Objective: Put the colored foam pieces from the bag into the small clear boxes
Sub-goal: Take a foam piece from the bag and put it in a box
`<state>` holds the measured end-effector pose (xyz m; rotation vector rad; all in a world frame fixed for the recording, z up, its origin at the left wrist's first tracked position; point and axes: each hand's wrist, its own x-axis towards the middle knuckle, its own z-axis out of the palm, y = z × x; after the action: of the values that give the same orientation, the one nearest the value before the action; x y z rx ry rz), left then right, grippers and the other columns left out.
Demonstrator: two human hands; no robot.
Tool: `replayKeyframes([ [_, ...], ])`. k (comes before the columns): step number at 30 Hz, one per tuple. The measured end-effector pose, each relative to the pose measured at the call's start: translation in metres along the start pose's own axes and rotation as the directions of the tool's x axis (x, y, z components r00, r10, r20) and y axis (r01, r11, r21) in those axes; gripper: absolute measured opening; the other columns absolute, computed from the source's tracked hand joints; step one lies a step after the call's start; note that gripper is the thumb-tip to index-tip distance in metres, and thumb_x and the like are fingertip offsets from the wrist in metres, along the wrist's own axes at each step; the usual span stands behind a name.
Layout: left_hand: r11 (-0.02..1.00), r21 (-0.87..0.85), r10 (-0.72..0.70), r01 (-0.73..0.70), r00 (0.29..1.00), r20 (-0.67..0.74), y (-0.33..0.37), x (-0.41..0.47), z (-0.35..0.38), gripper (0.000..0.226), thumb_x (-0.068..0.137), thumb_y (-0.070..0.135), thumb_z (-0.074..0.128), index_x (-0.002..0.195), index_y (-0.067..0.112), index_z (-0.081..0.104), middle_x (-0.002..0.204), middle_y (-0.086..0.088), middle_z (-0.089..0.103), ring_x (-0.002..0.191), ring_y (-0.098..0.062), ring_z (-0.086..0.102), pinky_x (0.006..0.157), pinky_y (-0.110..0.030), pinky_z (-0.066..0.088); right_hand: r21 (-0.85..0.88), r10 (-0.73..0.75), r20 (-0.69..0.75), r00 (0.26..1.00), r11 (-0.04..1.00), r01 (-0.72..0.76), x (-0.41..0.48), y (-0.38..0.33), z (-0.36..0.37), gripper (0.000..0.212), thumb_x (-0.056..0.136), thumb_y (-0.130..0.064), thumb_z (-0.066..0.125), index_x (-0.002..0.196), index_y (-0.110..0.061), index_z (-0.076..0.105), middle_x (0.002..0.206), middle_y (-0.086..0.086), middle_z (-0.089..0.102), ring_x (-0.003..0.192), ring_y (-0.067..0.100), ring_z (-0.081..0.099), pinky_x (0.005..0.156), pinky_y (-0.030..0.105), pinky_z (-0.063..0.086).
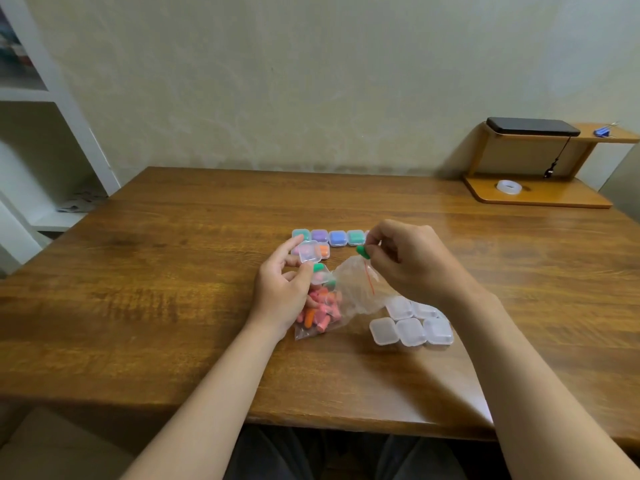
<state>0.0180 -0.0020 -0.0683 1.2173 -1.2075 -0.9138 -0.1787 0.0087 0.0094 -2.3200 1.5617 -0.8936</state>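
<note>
Two bare forearms reach forward over a wooden table [138, 306]. Nearest lies a thin clear bag [356, 289], with pink and orange foam pieces [320, 313] heaped in its lower end. Just right of it sits a cluster of empty boxes [410, 330], lids down.

The left hand [280, 296] is palm-in over the bag. Its thumb and forefinger pinch a small box [309, 256] that looks open, and a second green bit [318, 268] shows by the thumb. The right hand [408, 261] is raised with the wrist bent. Its fingertips hold a narrow pinch on a green piece [363, 252] just above the bag's mouth and near the held box.

The foam looks light, soft and squashy, so a gentle pinch at mid-length should serve. The bag is limp and likely slippery. The boxes are stiff, light plastic, best held by the sides.

Beyond the hands stand filled boxes [337, 238], two rows touching. Far right is a wooden stand [536, 195] with a tape roll [509, 187].
</note>
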Motion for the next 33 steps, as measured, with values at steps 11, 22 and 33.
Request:
replayKeyframes([
  [11, 0.999, 0.036, 0.038, -0.039, 0.999, 0.021, 0.005, 0.0, -0.002, 0.043, 0.094, 0.001, 0.062, 0.136, 0.014, 0.059, 0.101, -0.009, 0.067, 0.075, 0.011, 0.067, 0.066, -0.008, 0.051, -0.153, -0.178, 0.005, 0.984, 0.972, 0.177, 0.021, -0.027, 0.02, 0.007, 0.09, -0.02, 0.057, 0.092, -0.018, 0.064, 0.059, -0.011, 0.051, 0.062, 0.022, 0.045, 0.058, 0.035, 0.044],
  [22, 0.999, 0.004, 0.033, -0.033, 0.999, 0.025, 0.009, -0.002, -0.003, 0.04, 0.096, 0.003, 0.062, 0.133, 0.019, 0.061, 0.105, -0.004, 0.067, 0.081, 0.013, 0.066, 0.07, -0.01, 0.052, -0.273, -0.29, 0.097, 0.952, 0.912, 0.305, 0.027, -0.019, 0.043, 0.008, 0.089, -0.016, 0.059, 0.083, -0.016, 0.064, 0.077, -0.004, 0.055, 0.075, 0.021, 0.048, 0.068, 0.036, 0.036],
  [33, 0.998, -0.061, -0.01, 0.012, 1.0, 0.025, -0.003, 0.004, -0.002, 0.038, 0.095, 0.012, 0.065, 0.128, 0.032, 0.064, 0.109, -0.006, 0.073, 0.1, -0.011, 0.07, 0.086, -0.029, 0.059, -0.257, -0.251, 0.165, 0.954, 0.923, 0.287, 0.023, -0.016, 0.059, 0.035, 0.084, -0.03, 0.035, 0.078, -0.011, 0.064, 0.075, 0.005, 0.057, 0.071, 0.028, 0.048, 0.068, 0.037, 0.032],
])
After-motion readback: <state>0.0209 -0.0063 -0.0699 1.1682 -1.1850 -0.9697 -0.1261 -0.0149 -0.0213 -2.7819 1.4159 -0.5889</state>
